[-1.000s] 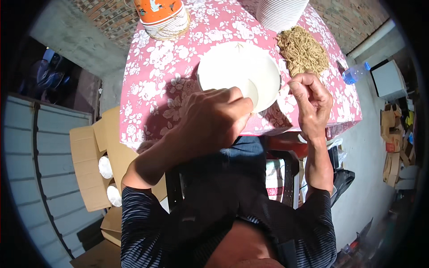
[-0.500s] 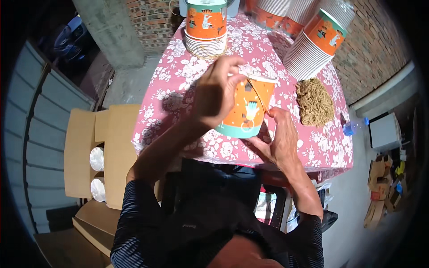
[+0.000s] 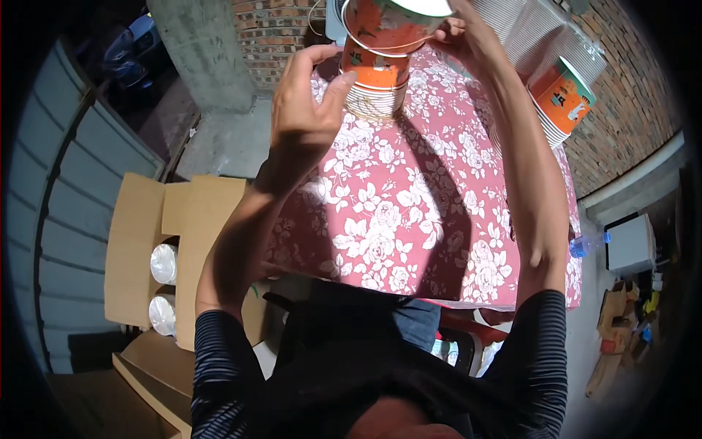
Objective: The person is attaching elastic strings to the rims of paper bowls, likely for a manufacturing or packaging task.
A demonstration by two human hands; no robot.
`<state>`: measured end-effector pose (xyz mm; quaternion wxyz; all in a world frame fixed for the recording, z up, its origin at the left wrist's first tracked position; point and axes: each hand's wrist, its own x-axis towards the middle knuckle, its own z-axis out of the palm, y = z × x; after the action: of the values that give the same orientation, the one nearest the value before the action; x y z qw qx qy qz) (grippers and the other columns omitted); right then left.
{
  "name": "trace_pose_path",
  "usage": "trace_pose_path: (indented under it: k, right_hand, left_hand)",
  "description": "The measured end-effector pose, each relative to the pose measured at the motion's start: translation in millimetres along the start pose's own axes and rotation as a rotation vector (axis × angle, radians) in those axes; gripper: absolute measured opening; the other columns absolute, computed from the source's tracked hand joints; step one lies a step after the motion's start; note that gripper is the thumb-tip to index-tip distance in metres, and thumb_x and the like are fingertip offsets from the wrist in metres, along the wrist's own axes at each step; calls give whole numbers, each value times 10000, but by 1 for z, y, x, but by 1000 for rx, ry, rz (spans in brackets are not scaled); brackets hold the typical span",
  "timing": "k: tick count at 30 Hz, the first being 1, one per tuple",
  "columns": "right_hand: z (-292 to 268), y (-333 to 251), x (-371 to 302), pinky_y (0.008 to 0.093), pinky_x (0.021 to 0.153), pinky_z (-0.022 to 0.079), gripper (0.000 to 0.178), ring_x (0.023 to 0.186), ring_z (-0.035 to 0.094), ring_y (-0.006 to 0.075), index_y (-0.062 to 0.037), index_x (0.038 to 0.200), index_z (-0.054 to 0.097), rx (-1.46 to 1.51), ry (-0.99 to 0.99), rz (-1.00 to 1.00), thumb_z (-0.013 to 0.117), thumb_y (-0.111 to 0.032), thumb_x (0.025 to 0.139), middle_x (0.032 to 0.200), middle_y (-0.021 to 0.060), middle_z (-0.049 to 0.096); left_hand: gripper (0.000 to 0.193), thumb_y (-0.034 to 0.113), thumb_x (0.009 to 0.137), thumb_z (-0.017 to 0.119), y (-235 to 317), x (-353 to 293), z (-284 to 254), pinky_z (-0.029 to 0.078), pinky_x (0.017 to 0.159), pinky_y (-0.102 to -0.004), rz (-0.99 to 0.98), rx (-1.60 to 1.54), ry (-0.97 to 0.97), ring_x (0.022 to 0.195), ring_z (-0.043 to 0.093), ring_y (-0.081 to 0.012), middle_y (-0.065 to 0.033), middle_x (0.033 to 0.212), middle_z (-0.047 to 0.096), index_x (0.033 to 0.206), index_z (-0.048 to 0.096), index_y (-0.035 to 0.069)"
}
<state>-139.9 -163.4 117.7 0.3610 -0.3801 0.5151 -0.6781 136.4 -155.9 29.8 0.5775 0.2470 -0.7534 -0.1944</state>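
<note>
Both hands are raised over the far left part of the worktop [image 3: 384, 241], which is covered with a pink cloth patterned with white flowers. The right hand [image 3: 462, 33] grips an orange paper bucket [image 3: 380, 29] by its right side. This bucket is held tilted, white base upward and rim downward, at the top of a stack of buckets [image 3: 375, 72]; whether it rests on the stack cannot be determined from this view. A thin cord shows along its lower front. The left hand [image 3: 307, 102] stands at the left side of the same stack, thumb and fingers spread wide, the thumb crossing in front of the stack's orange wall; firm contact cannot be confirmed. The stack's white rims are layered at its lower end, with loose cord at its foot. At the far right of the worktop stands a second stack [image 3: 561, 96], leaning, beside white containers in clear wrapping [image 3: 508, 29]. A clear blue bottle [image 3: 587, 244] lies near the right edge, next to a white box [image 3: 630, 245]. On the left, an opened carton [image 3: 212, 219] sits beside two white round packs [image 3: 163, 265].
</note>
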Motion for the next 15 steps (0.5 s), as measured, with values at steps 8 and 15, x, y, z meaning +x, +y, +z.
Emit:
trace_pose_path:
  k: [8,15]
  right_hand:
    - [-33,60,85,465,690,616,617,764,706,299,2,1137,638,-93,-221,64,678,-581,941,872,151,658]
    - [-64,54,30,407,726,579,694,776,745,254,31,1029,734,-1051,37,-465,679,-650,909,813,177,739]
  left_hand:
    - [401,120,939,695,-37,85,63,447,1095,-473,574,348,15,1297,553,-415,-234,1374,603,1313,610,3]
    - [287,232,981,659,-94,110,116,502,993,-483,457,449,-338,1166,613,-377,-169,1195,652,1233,685,97]
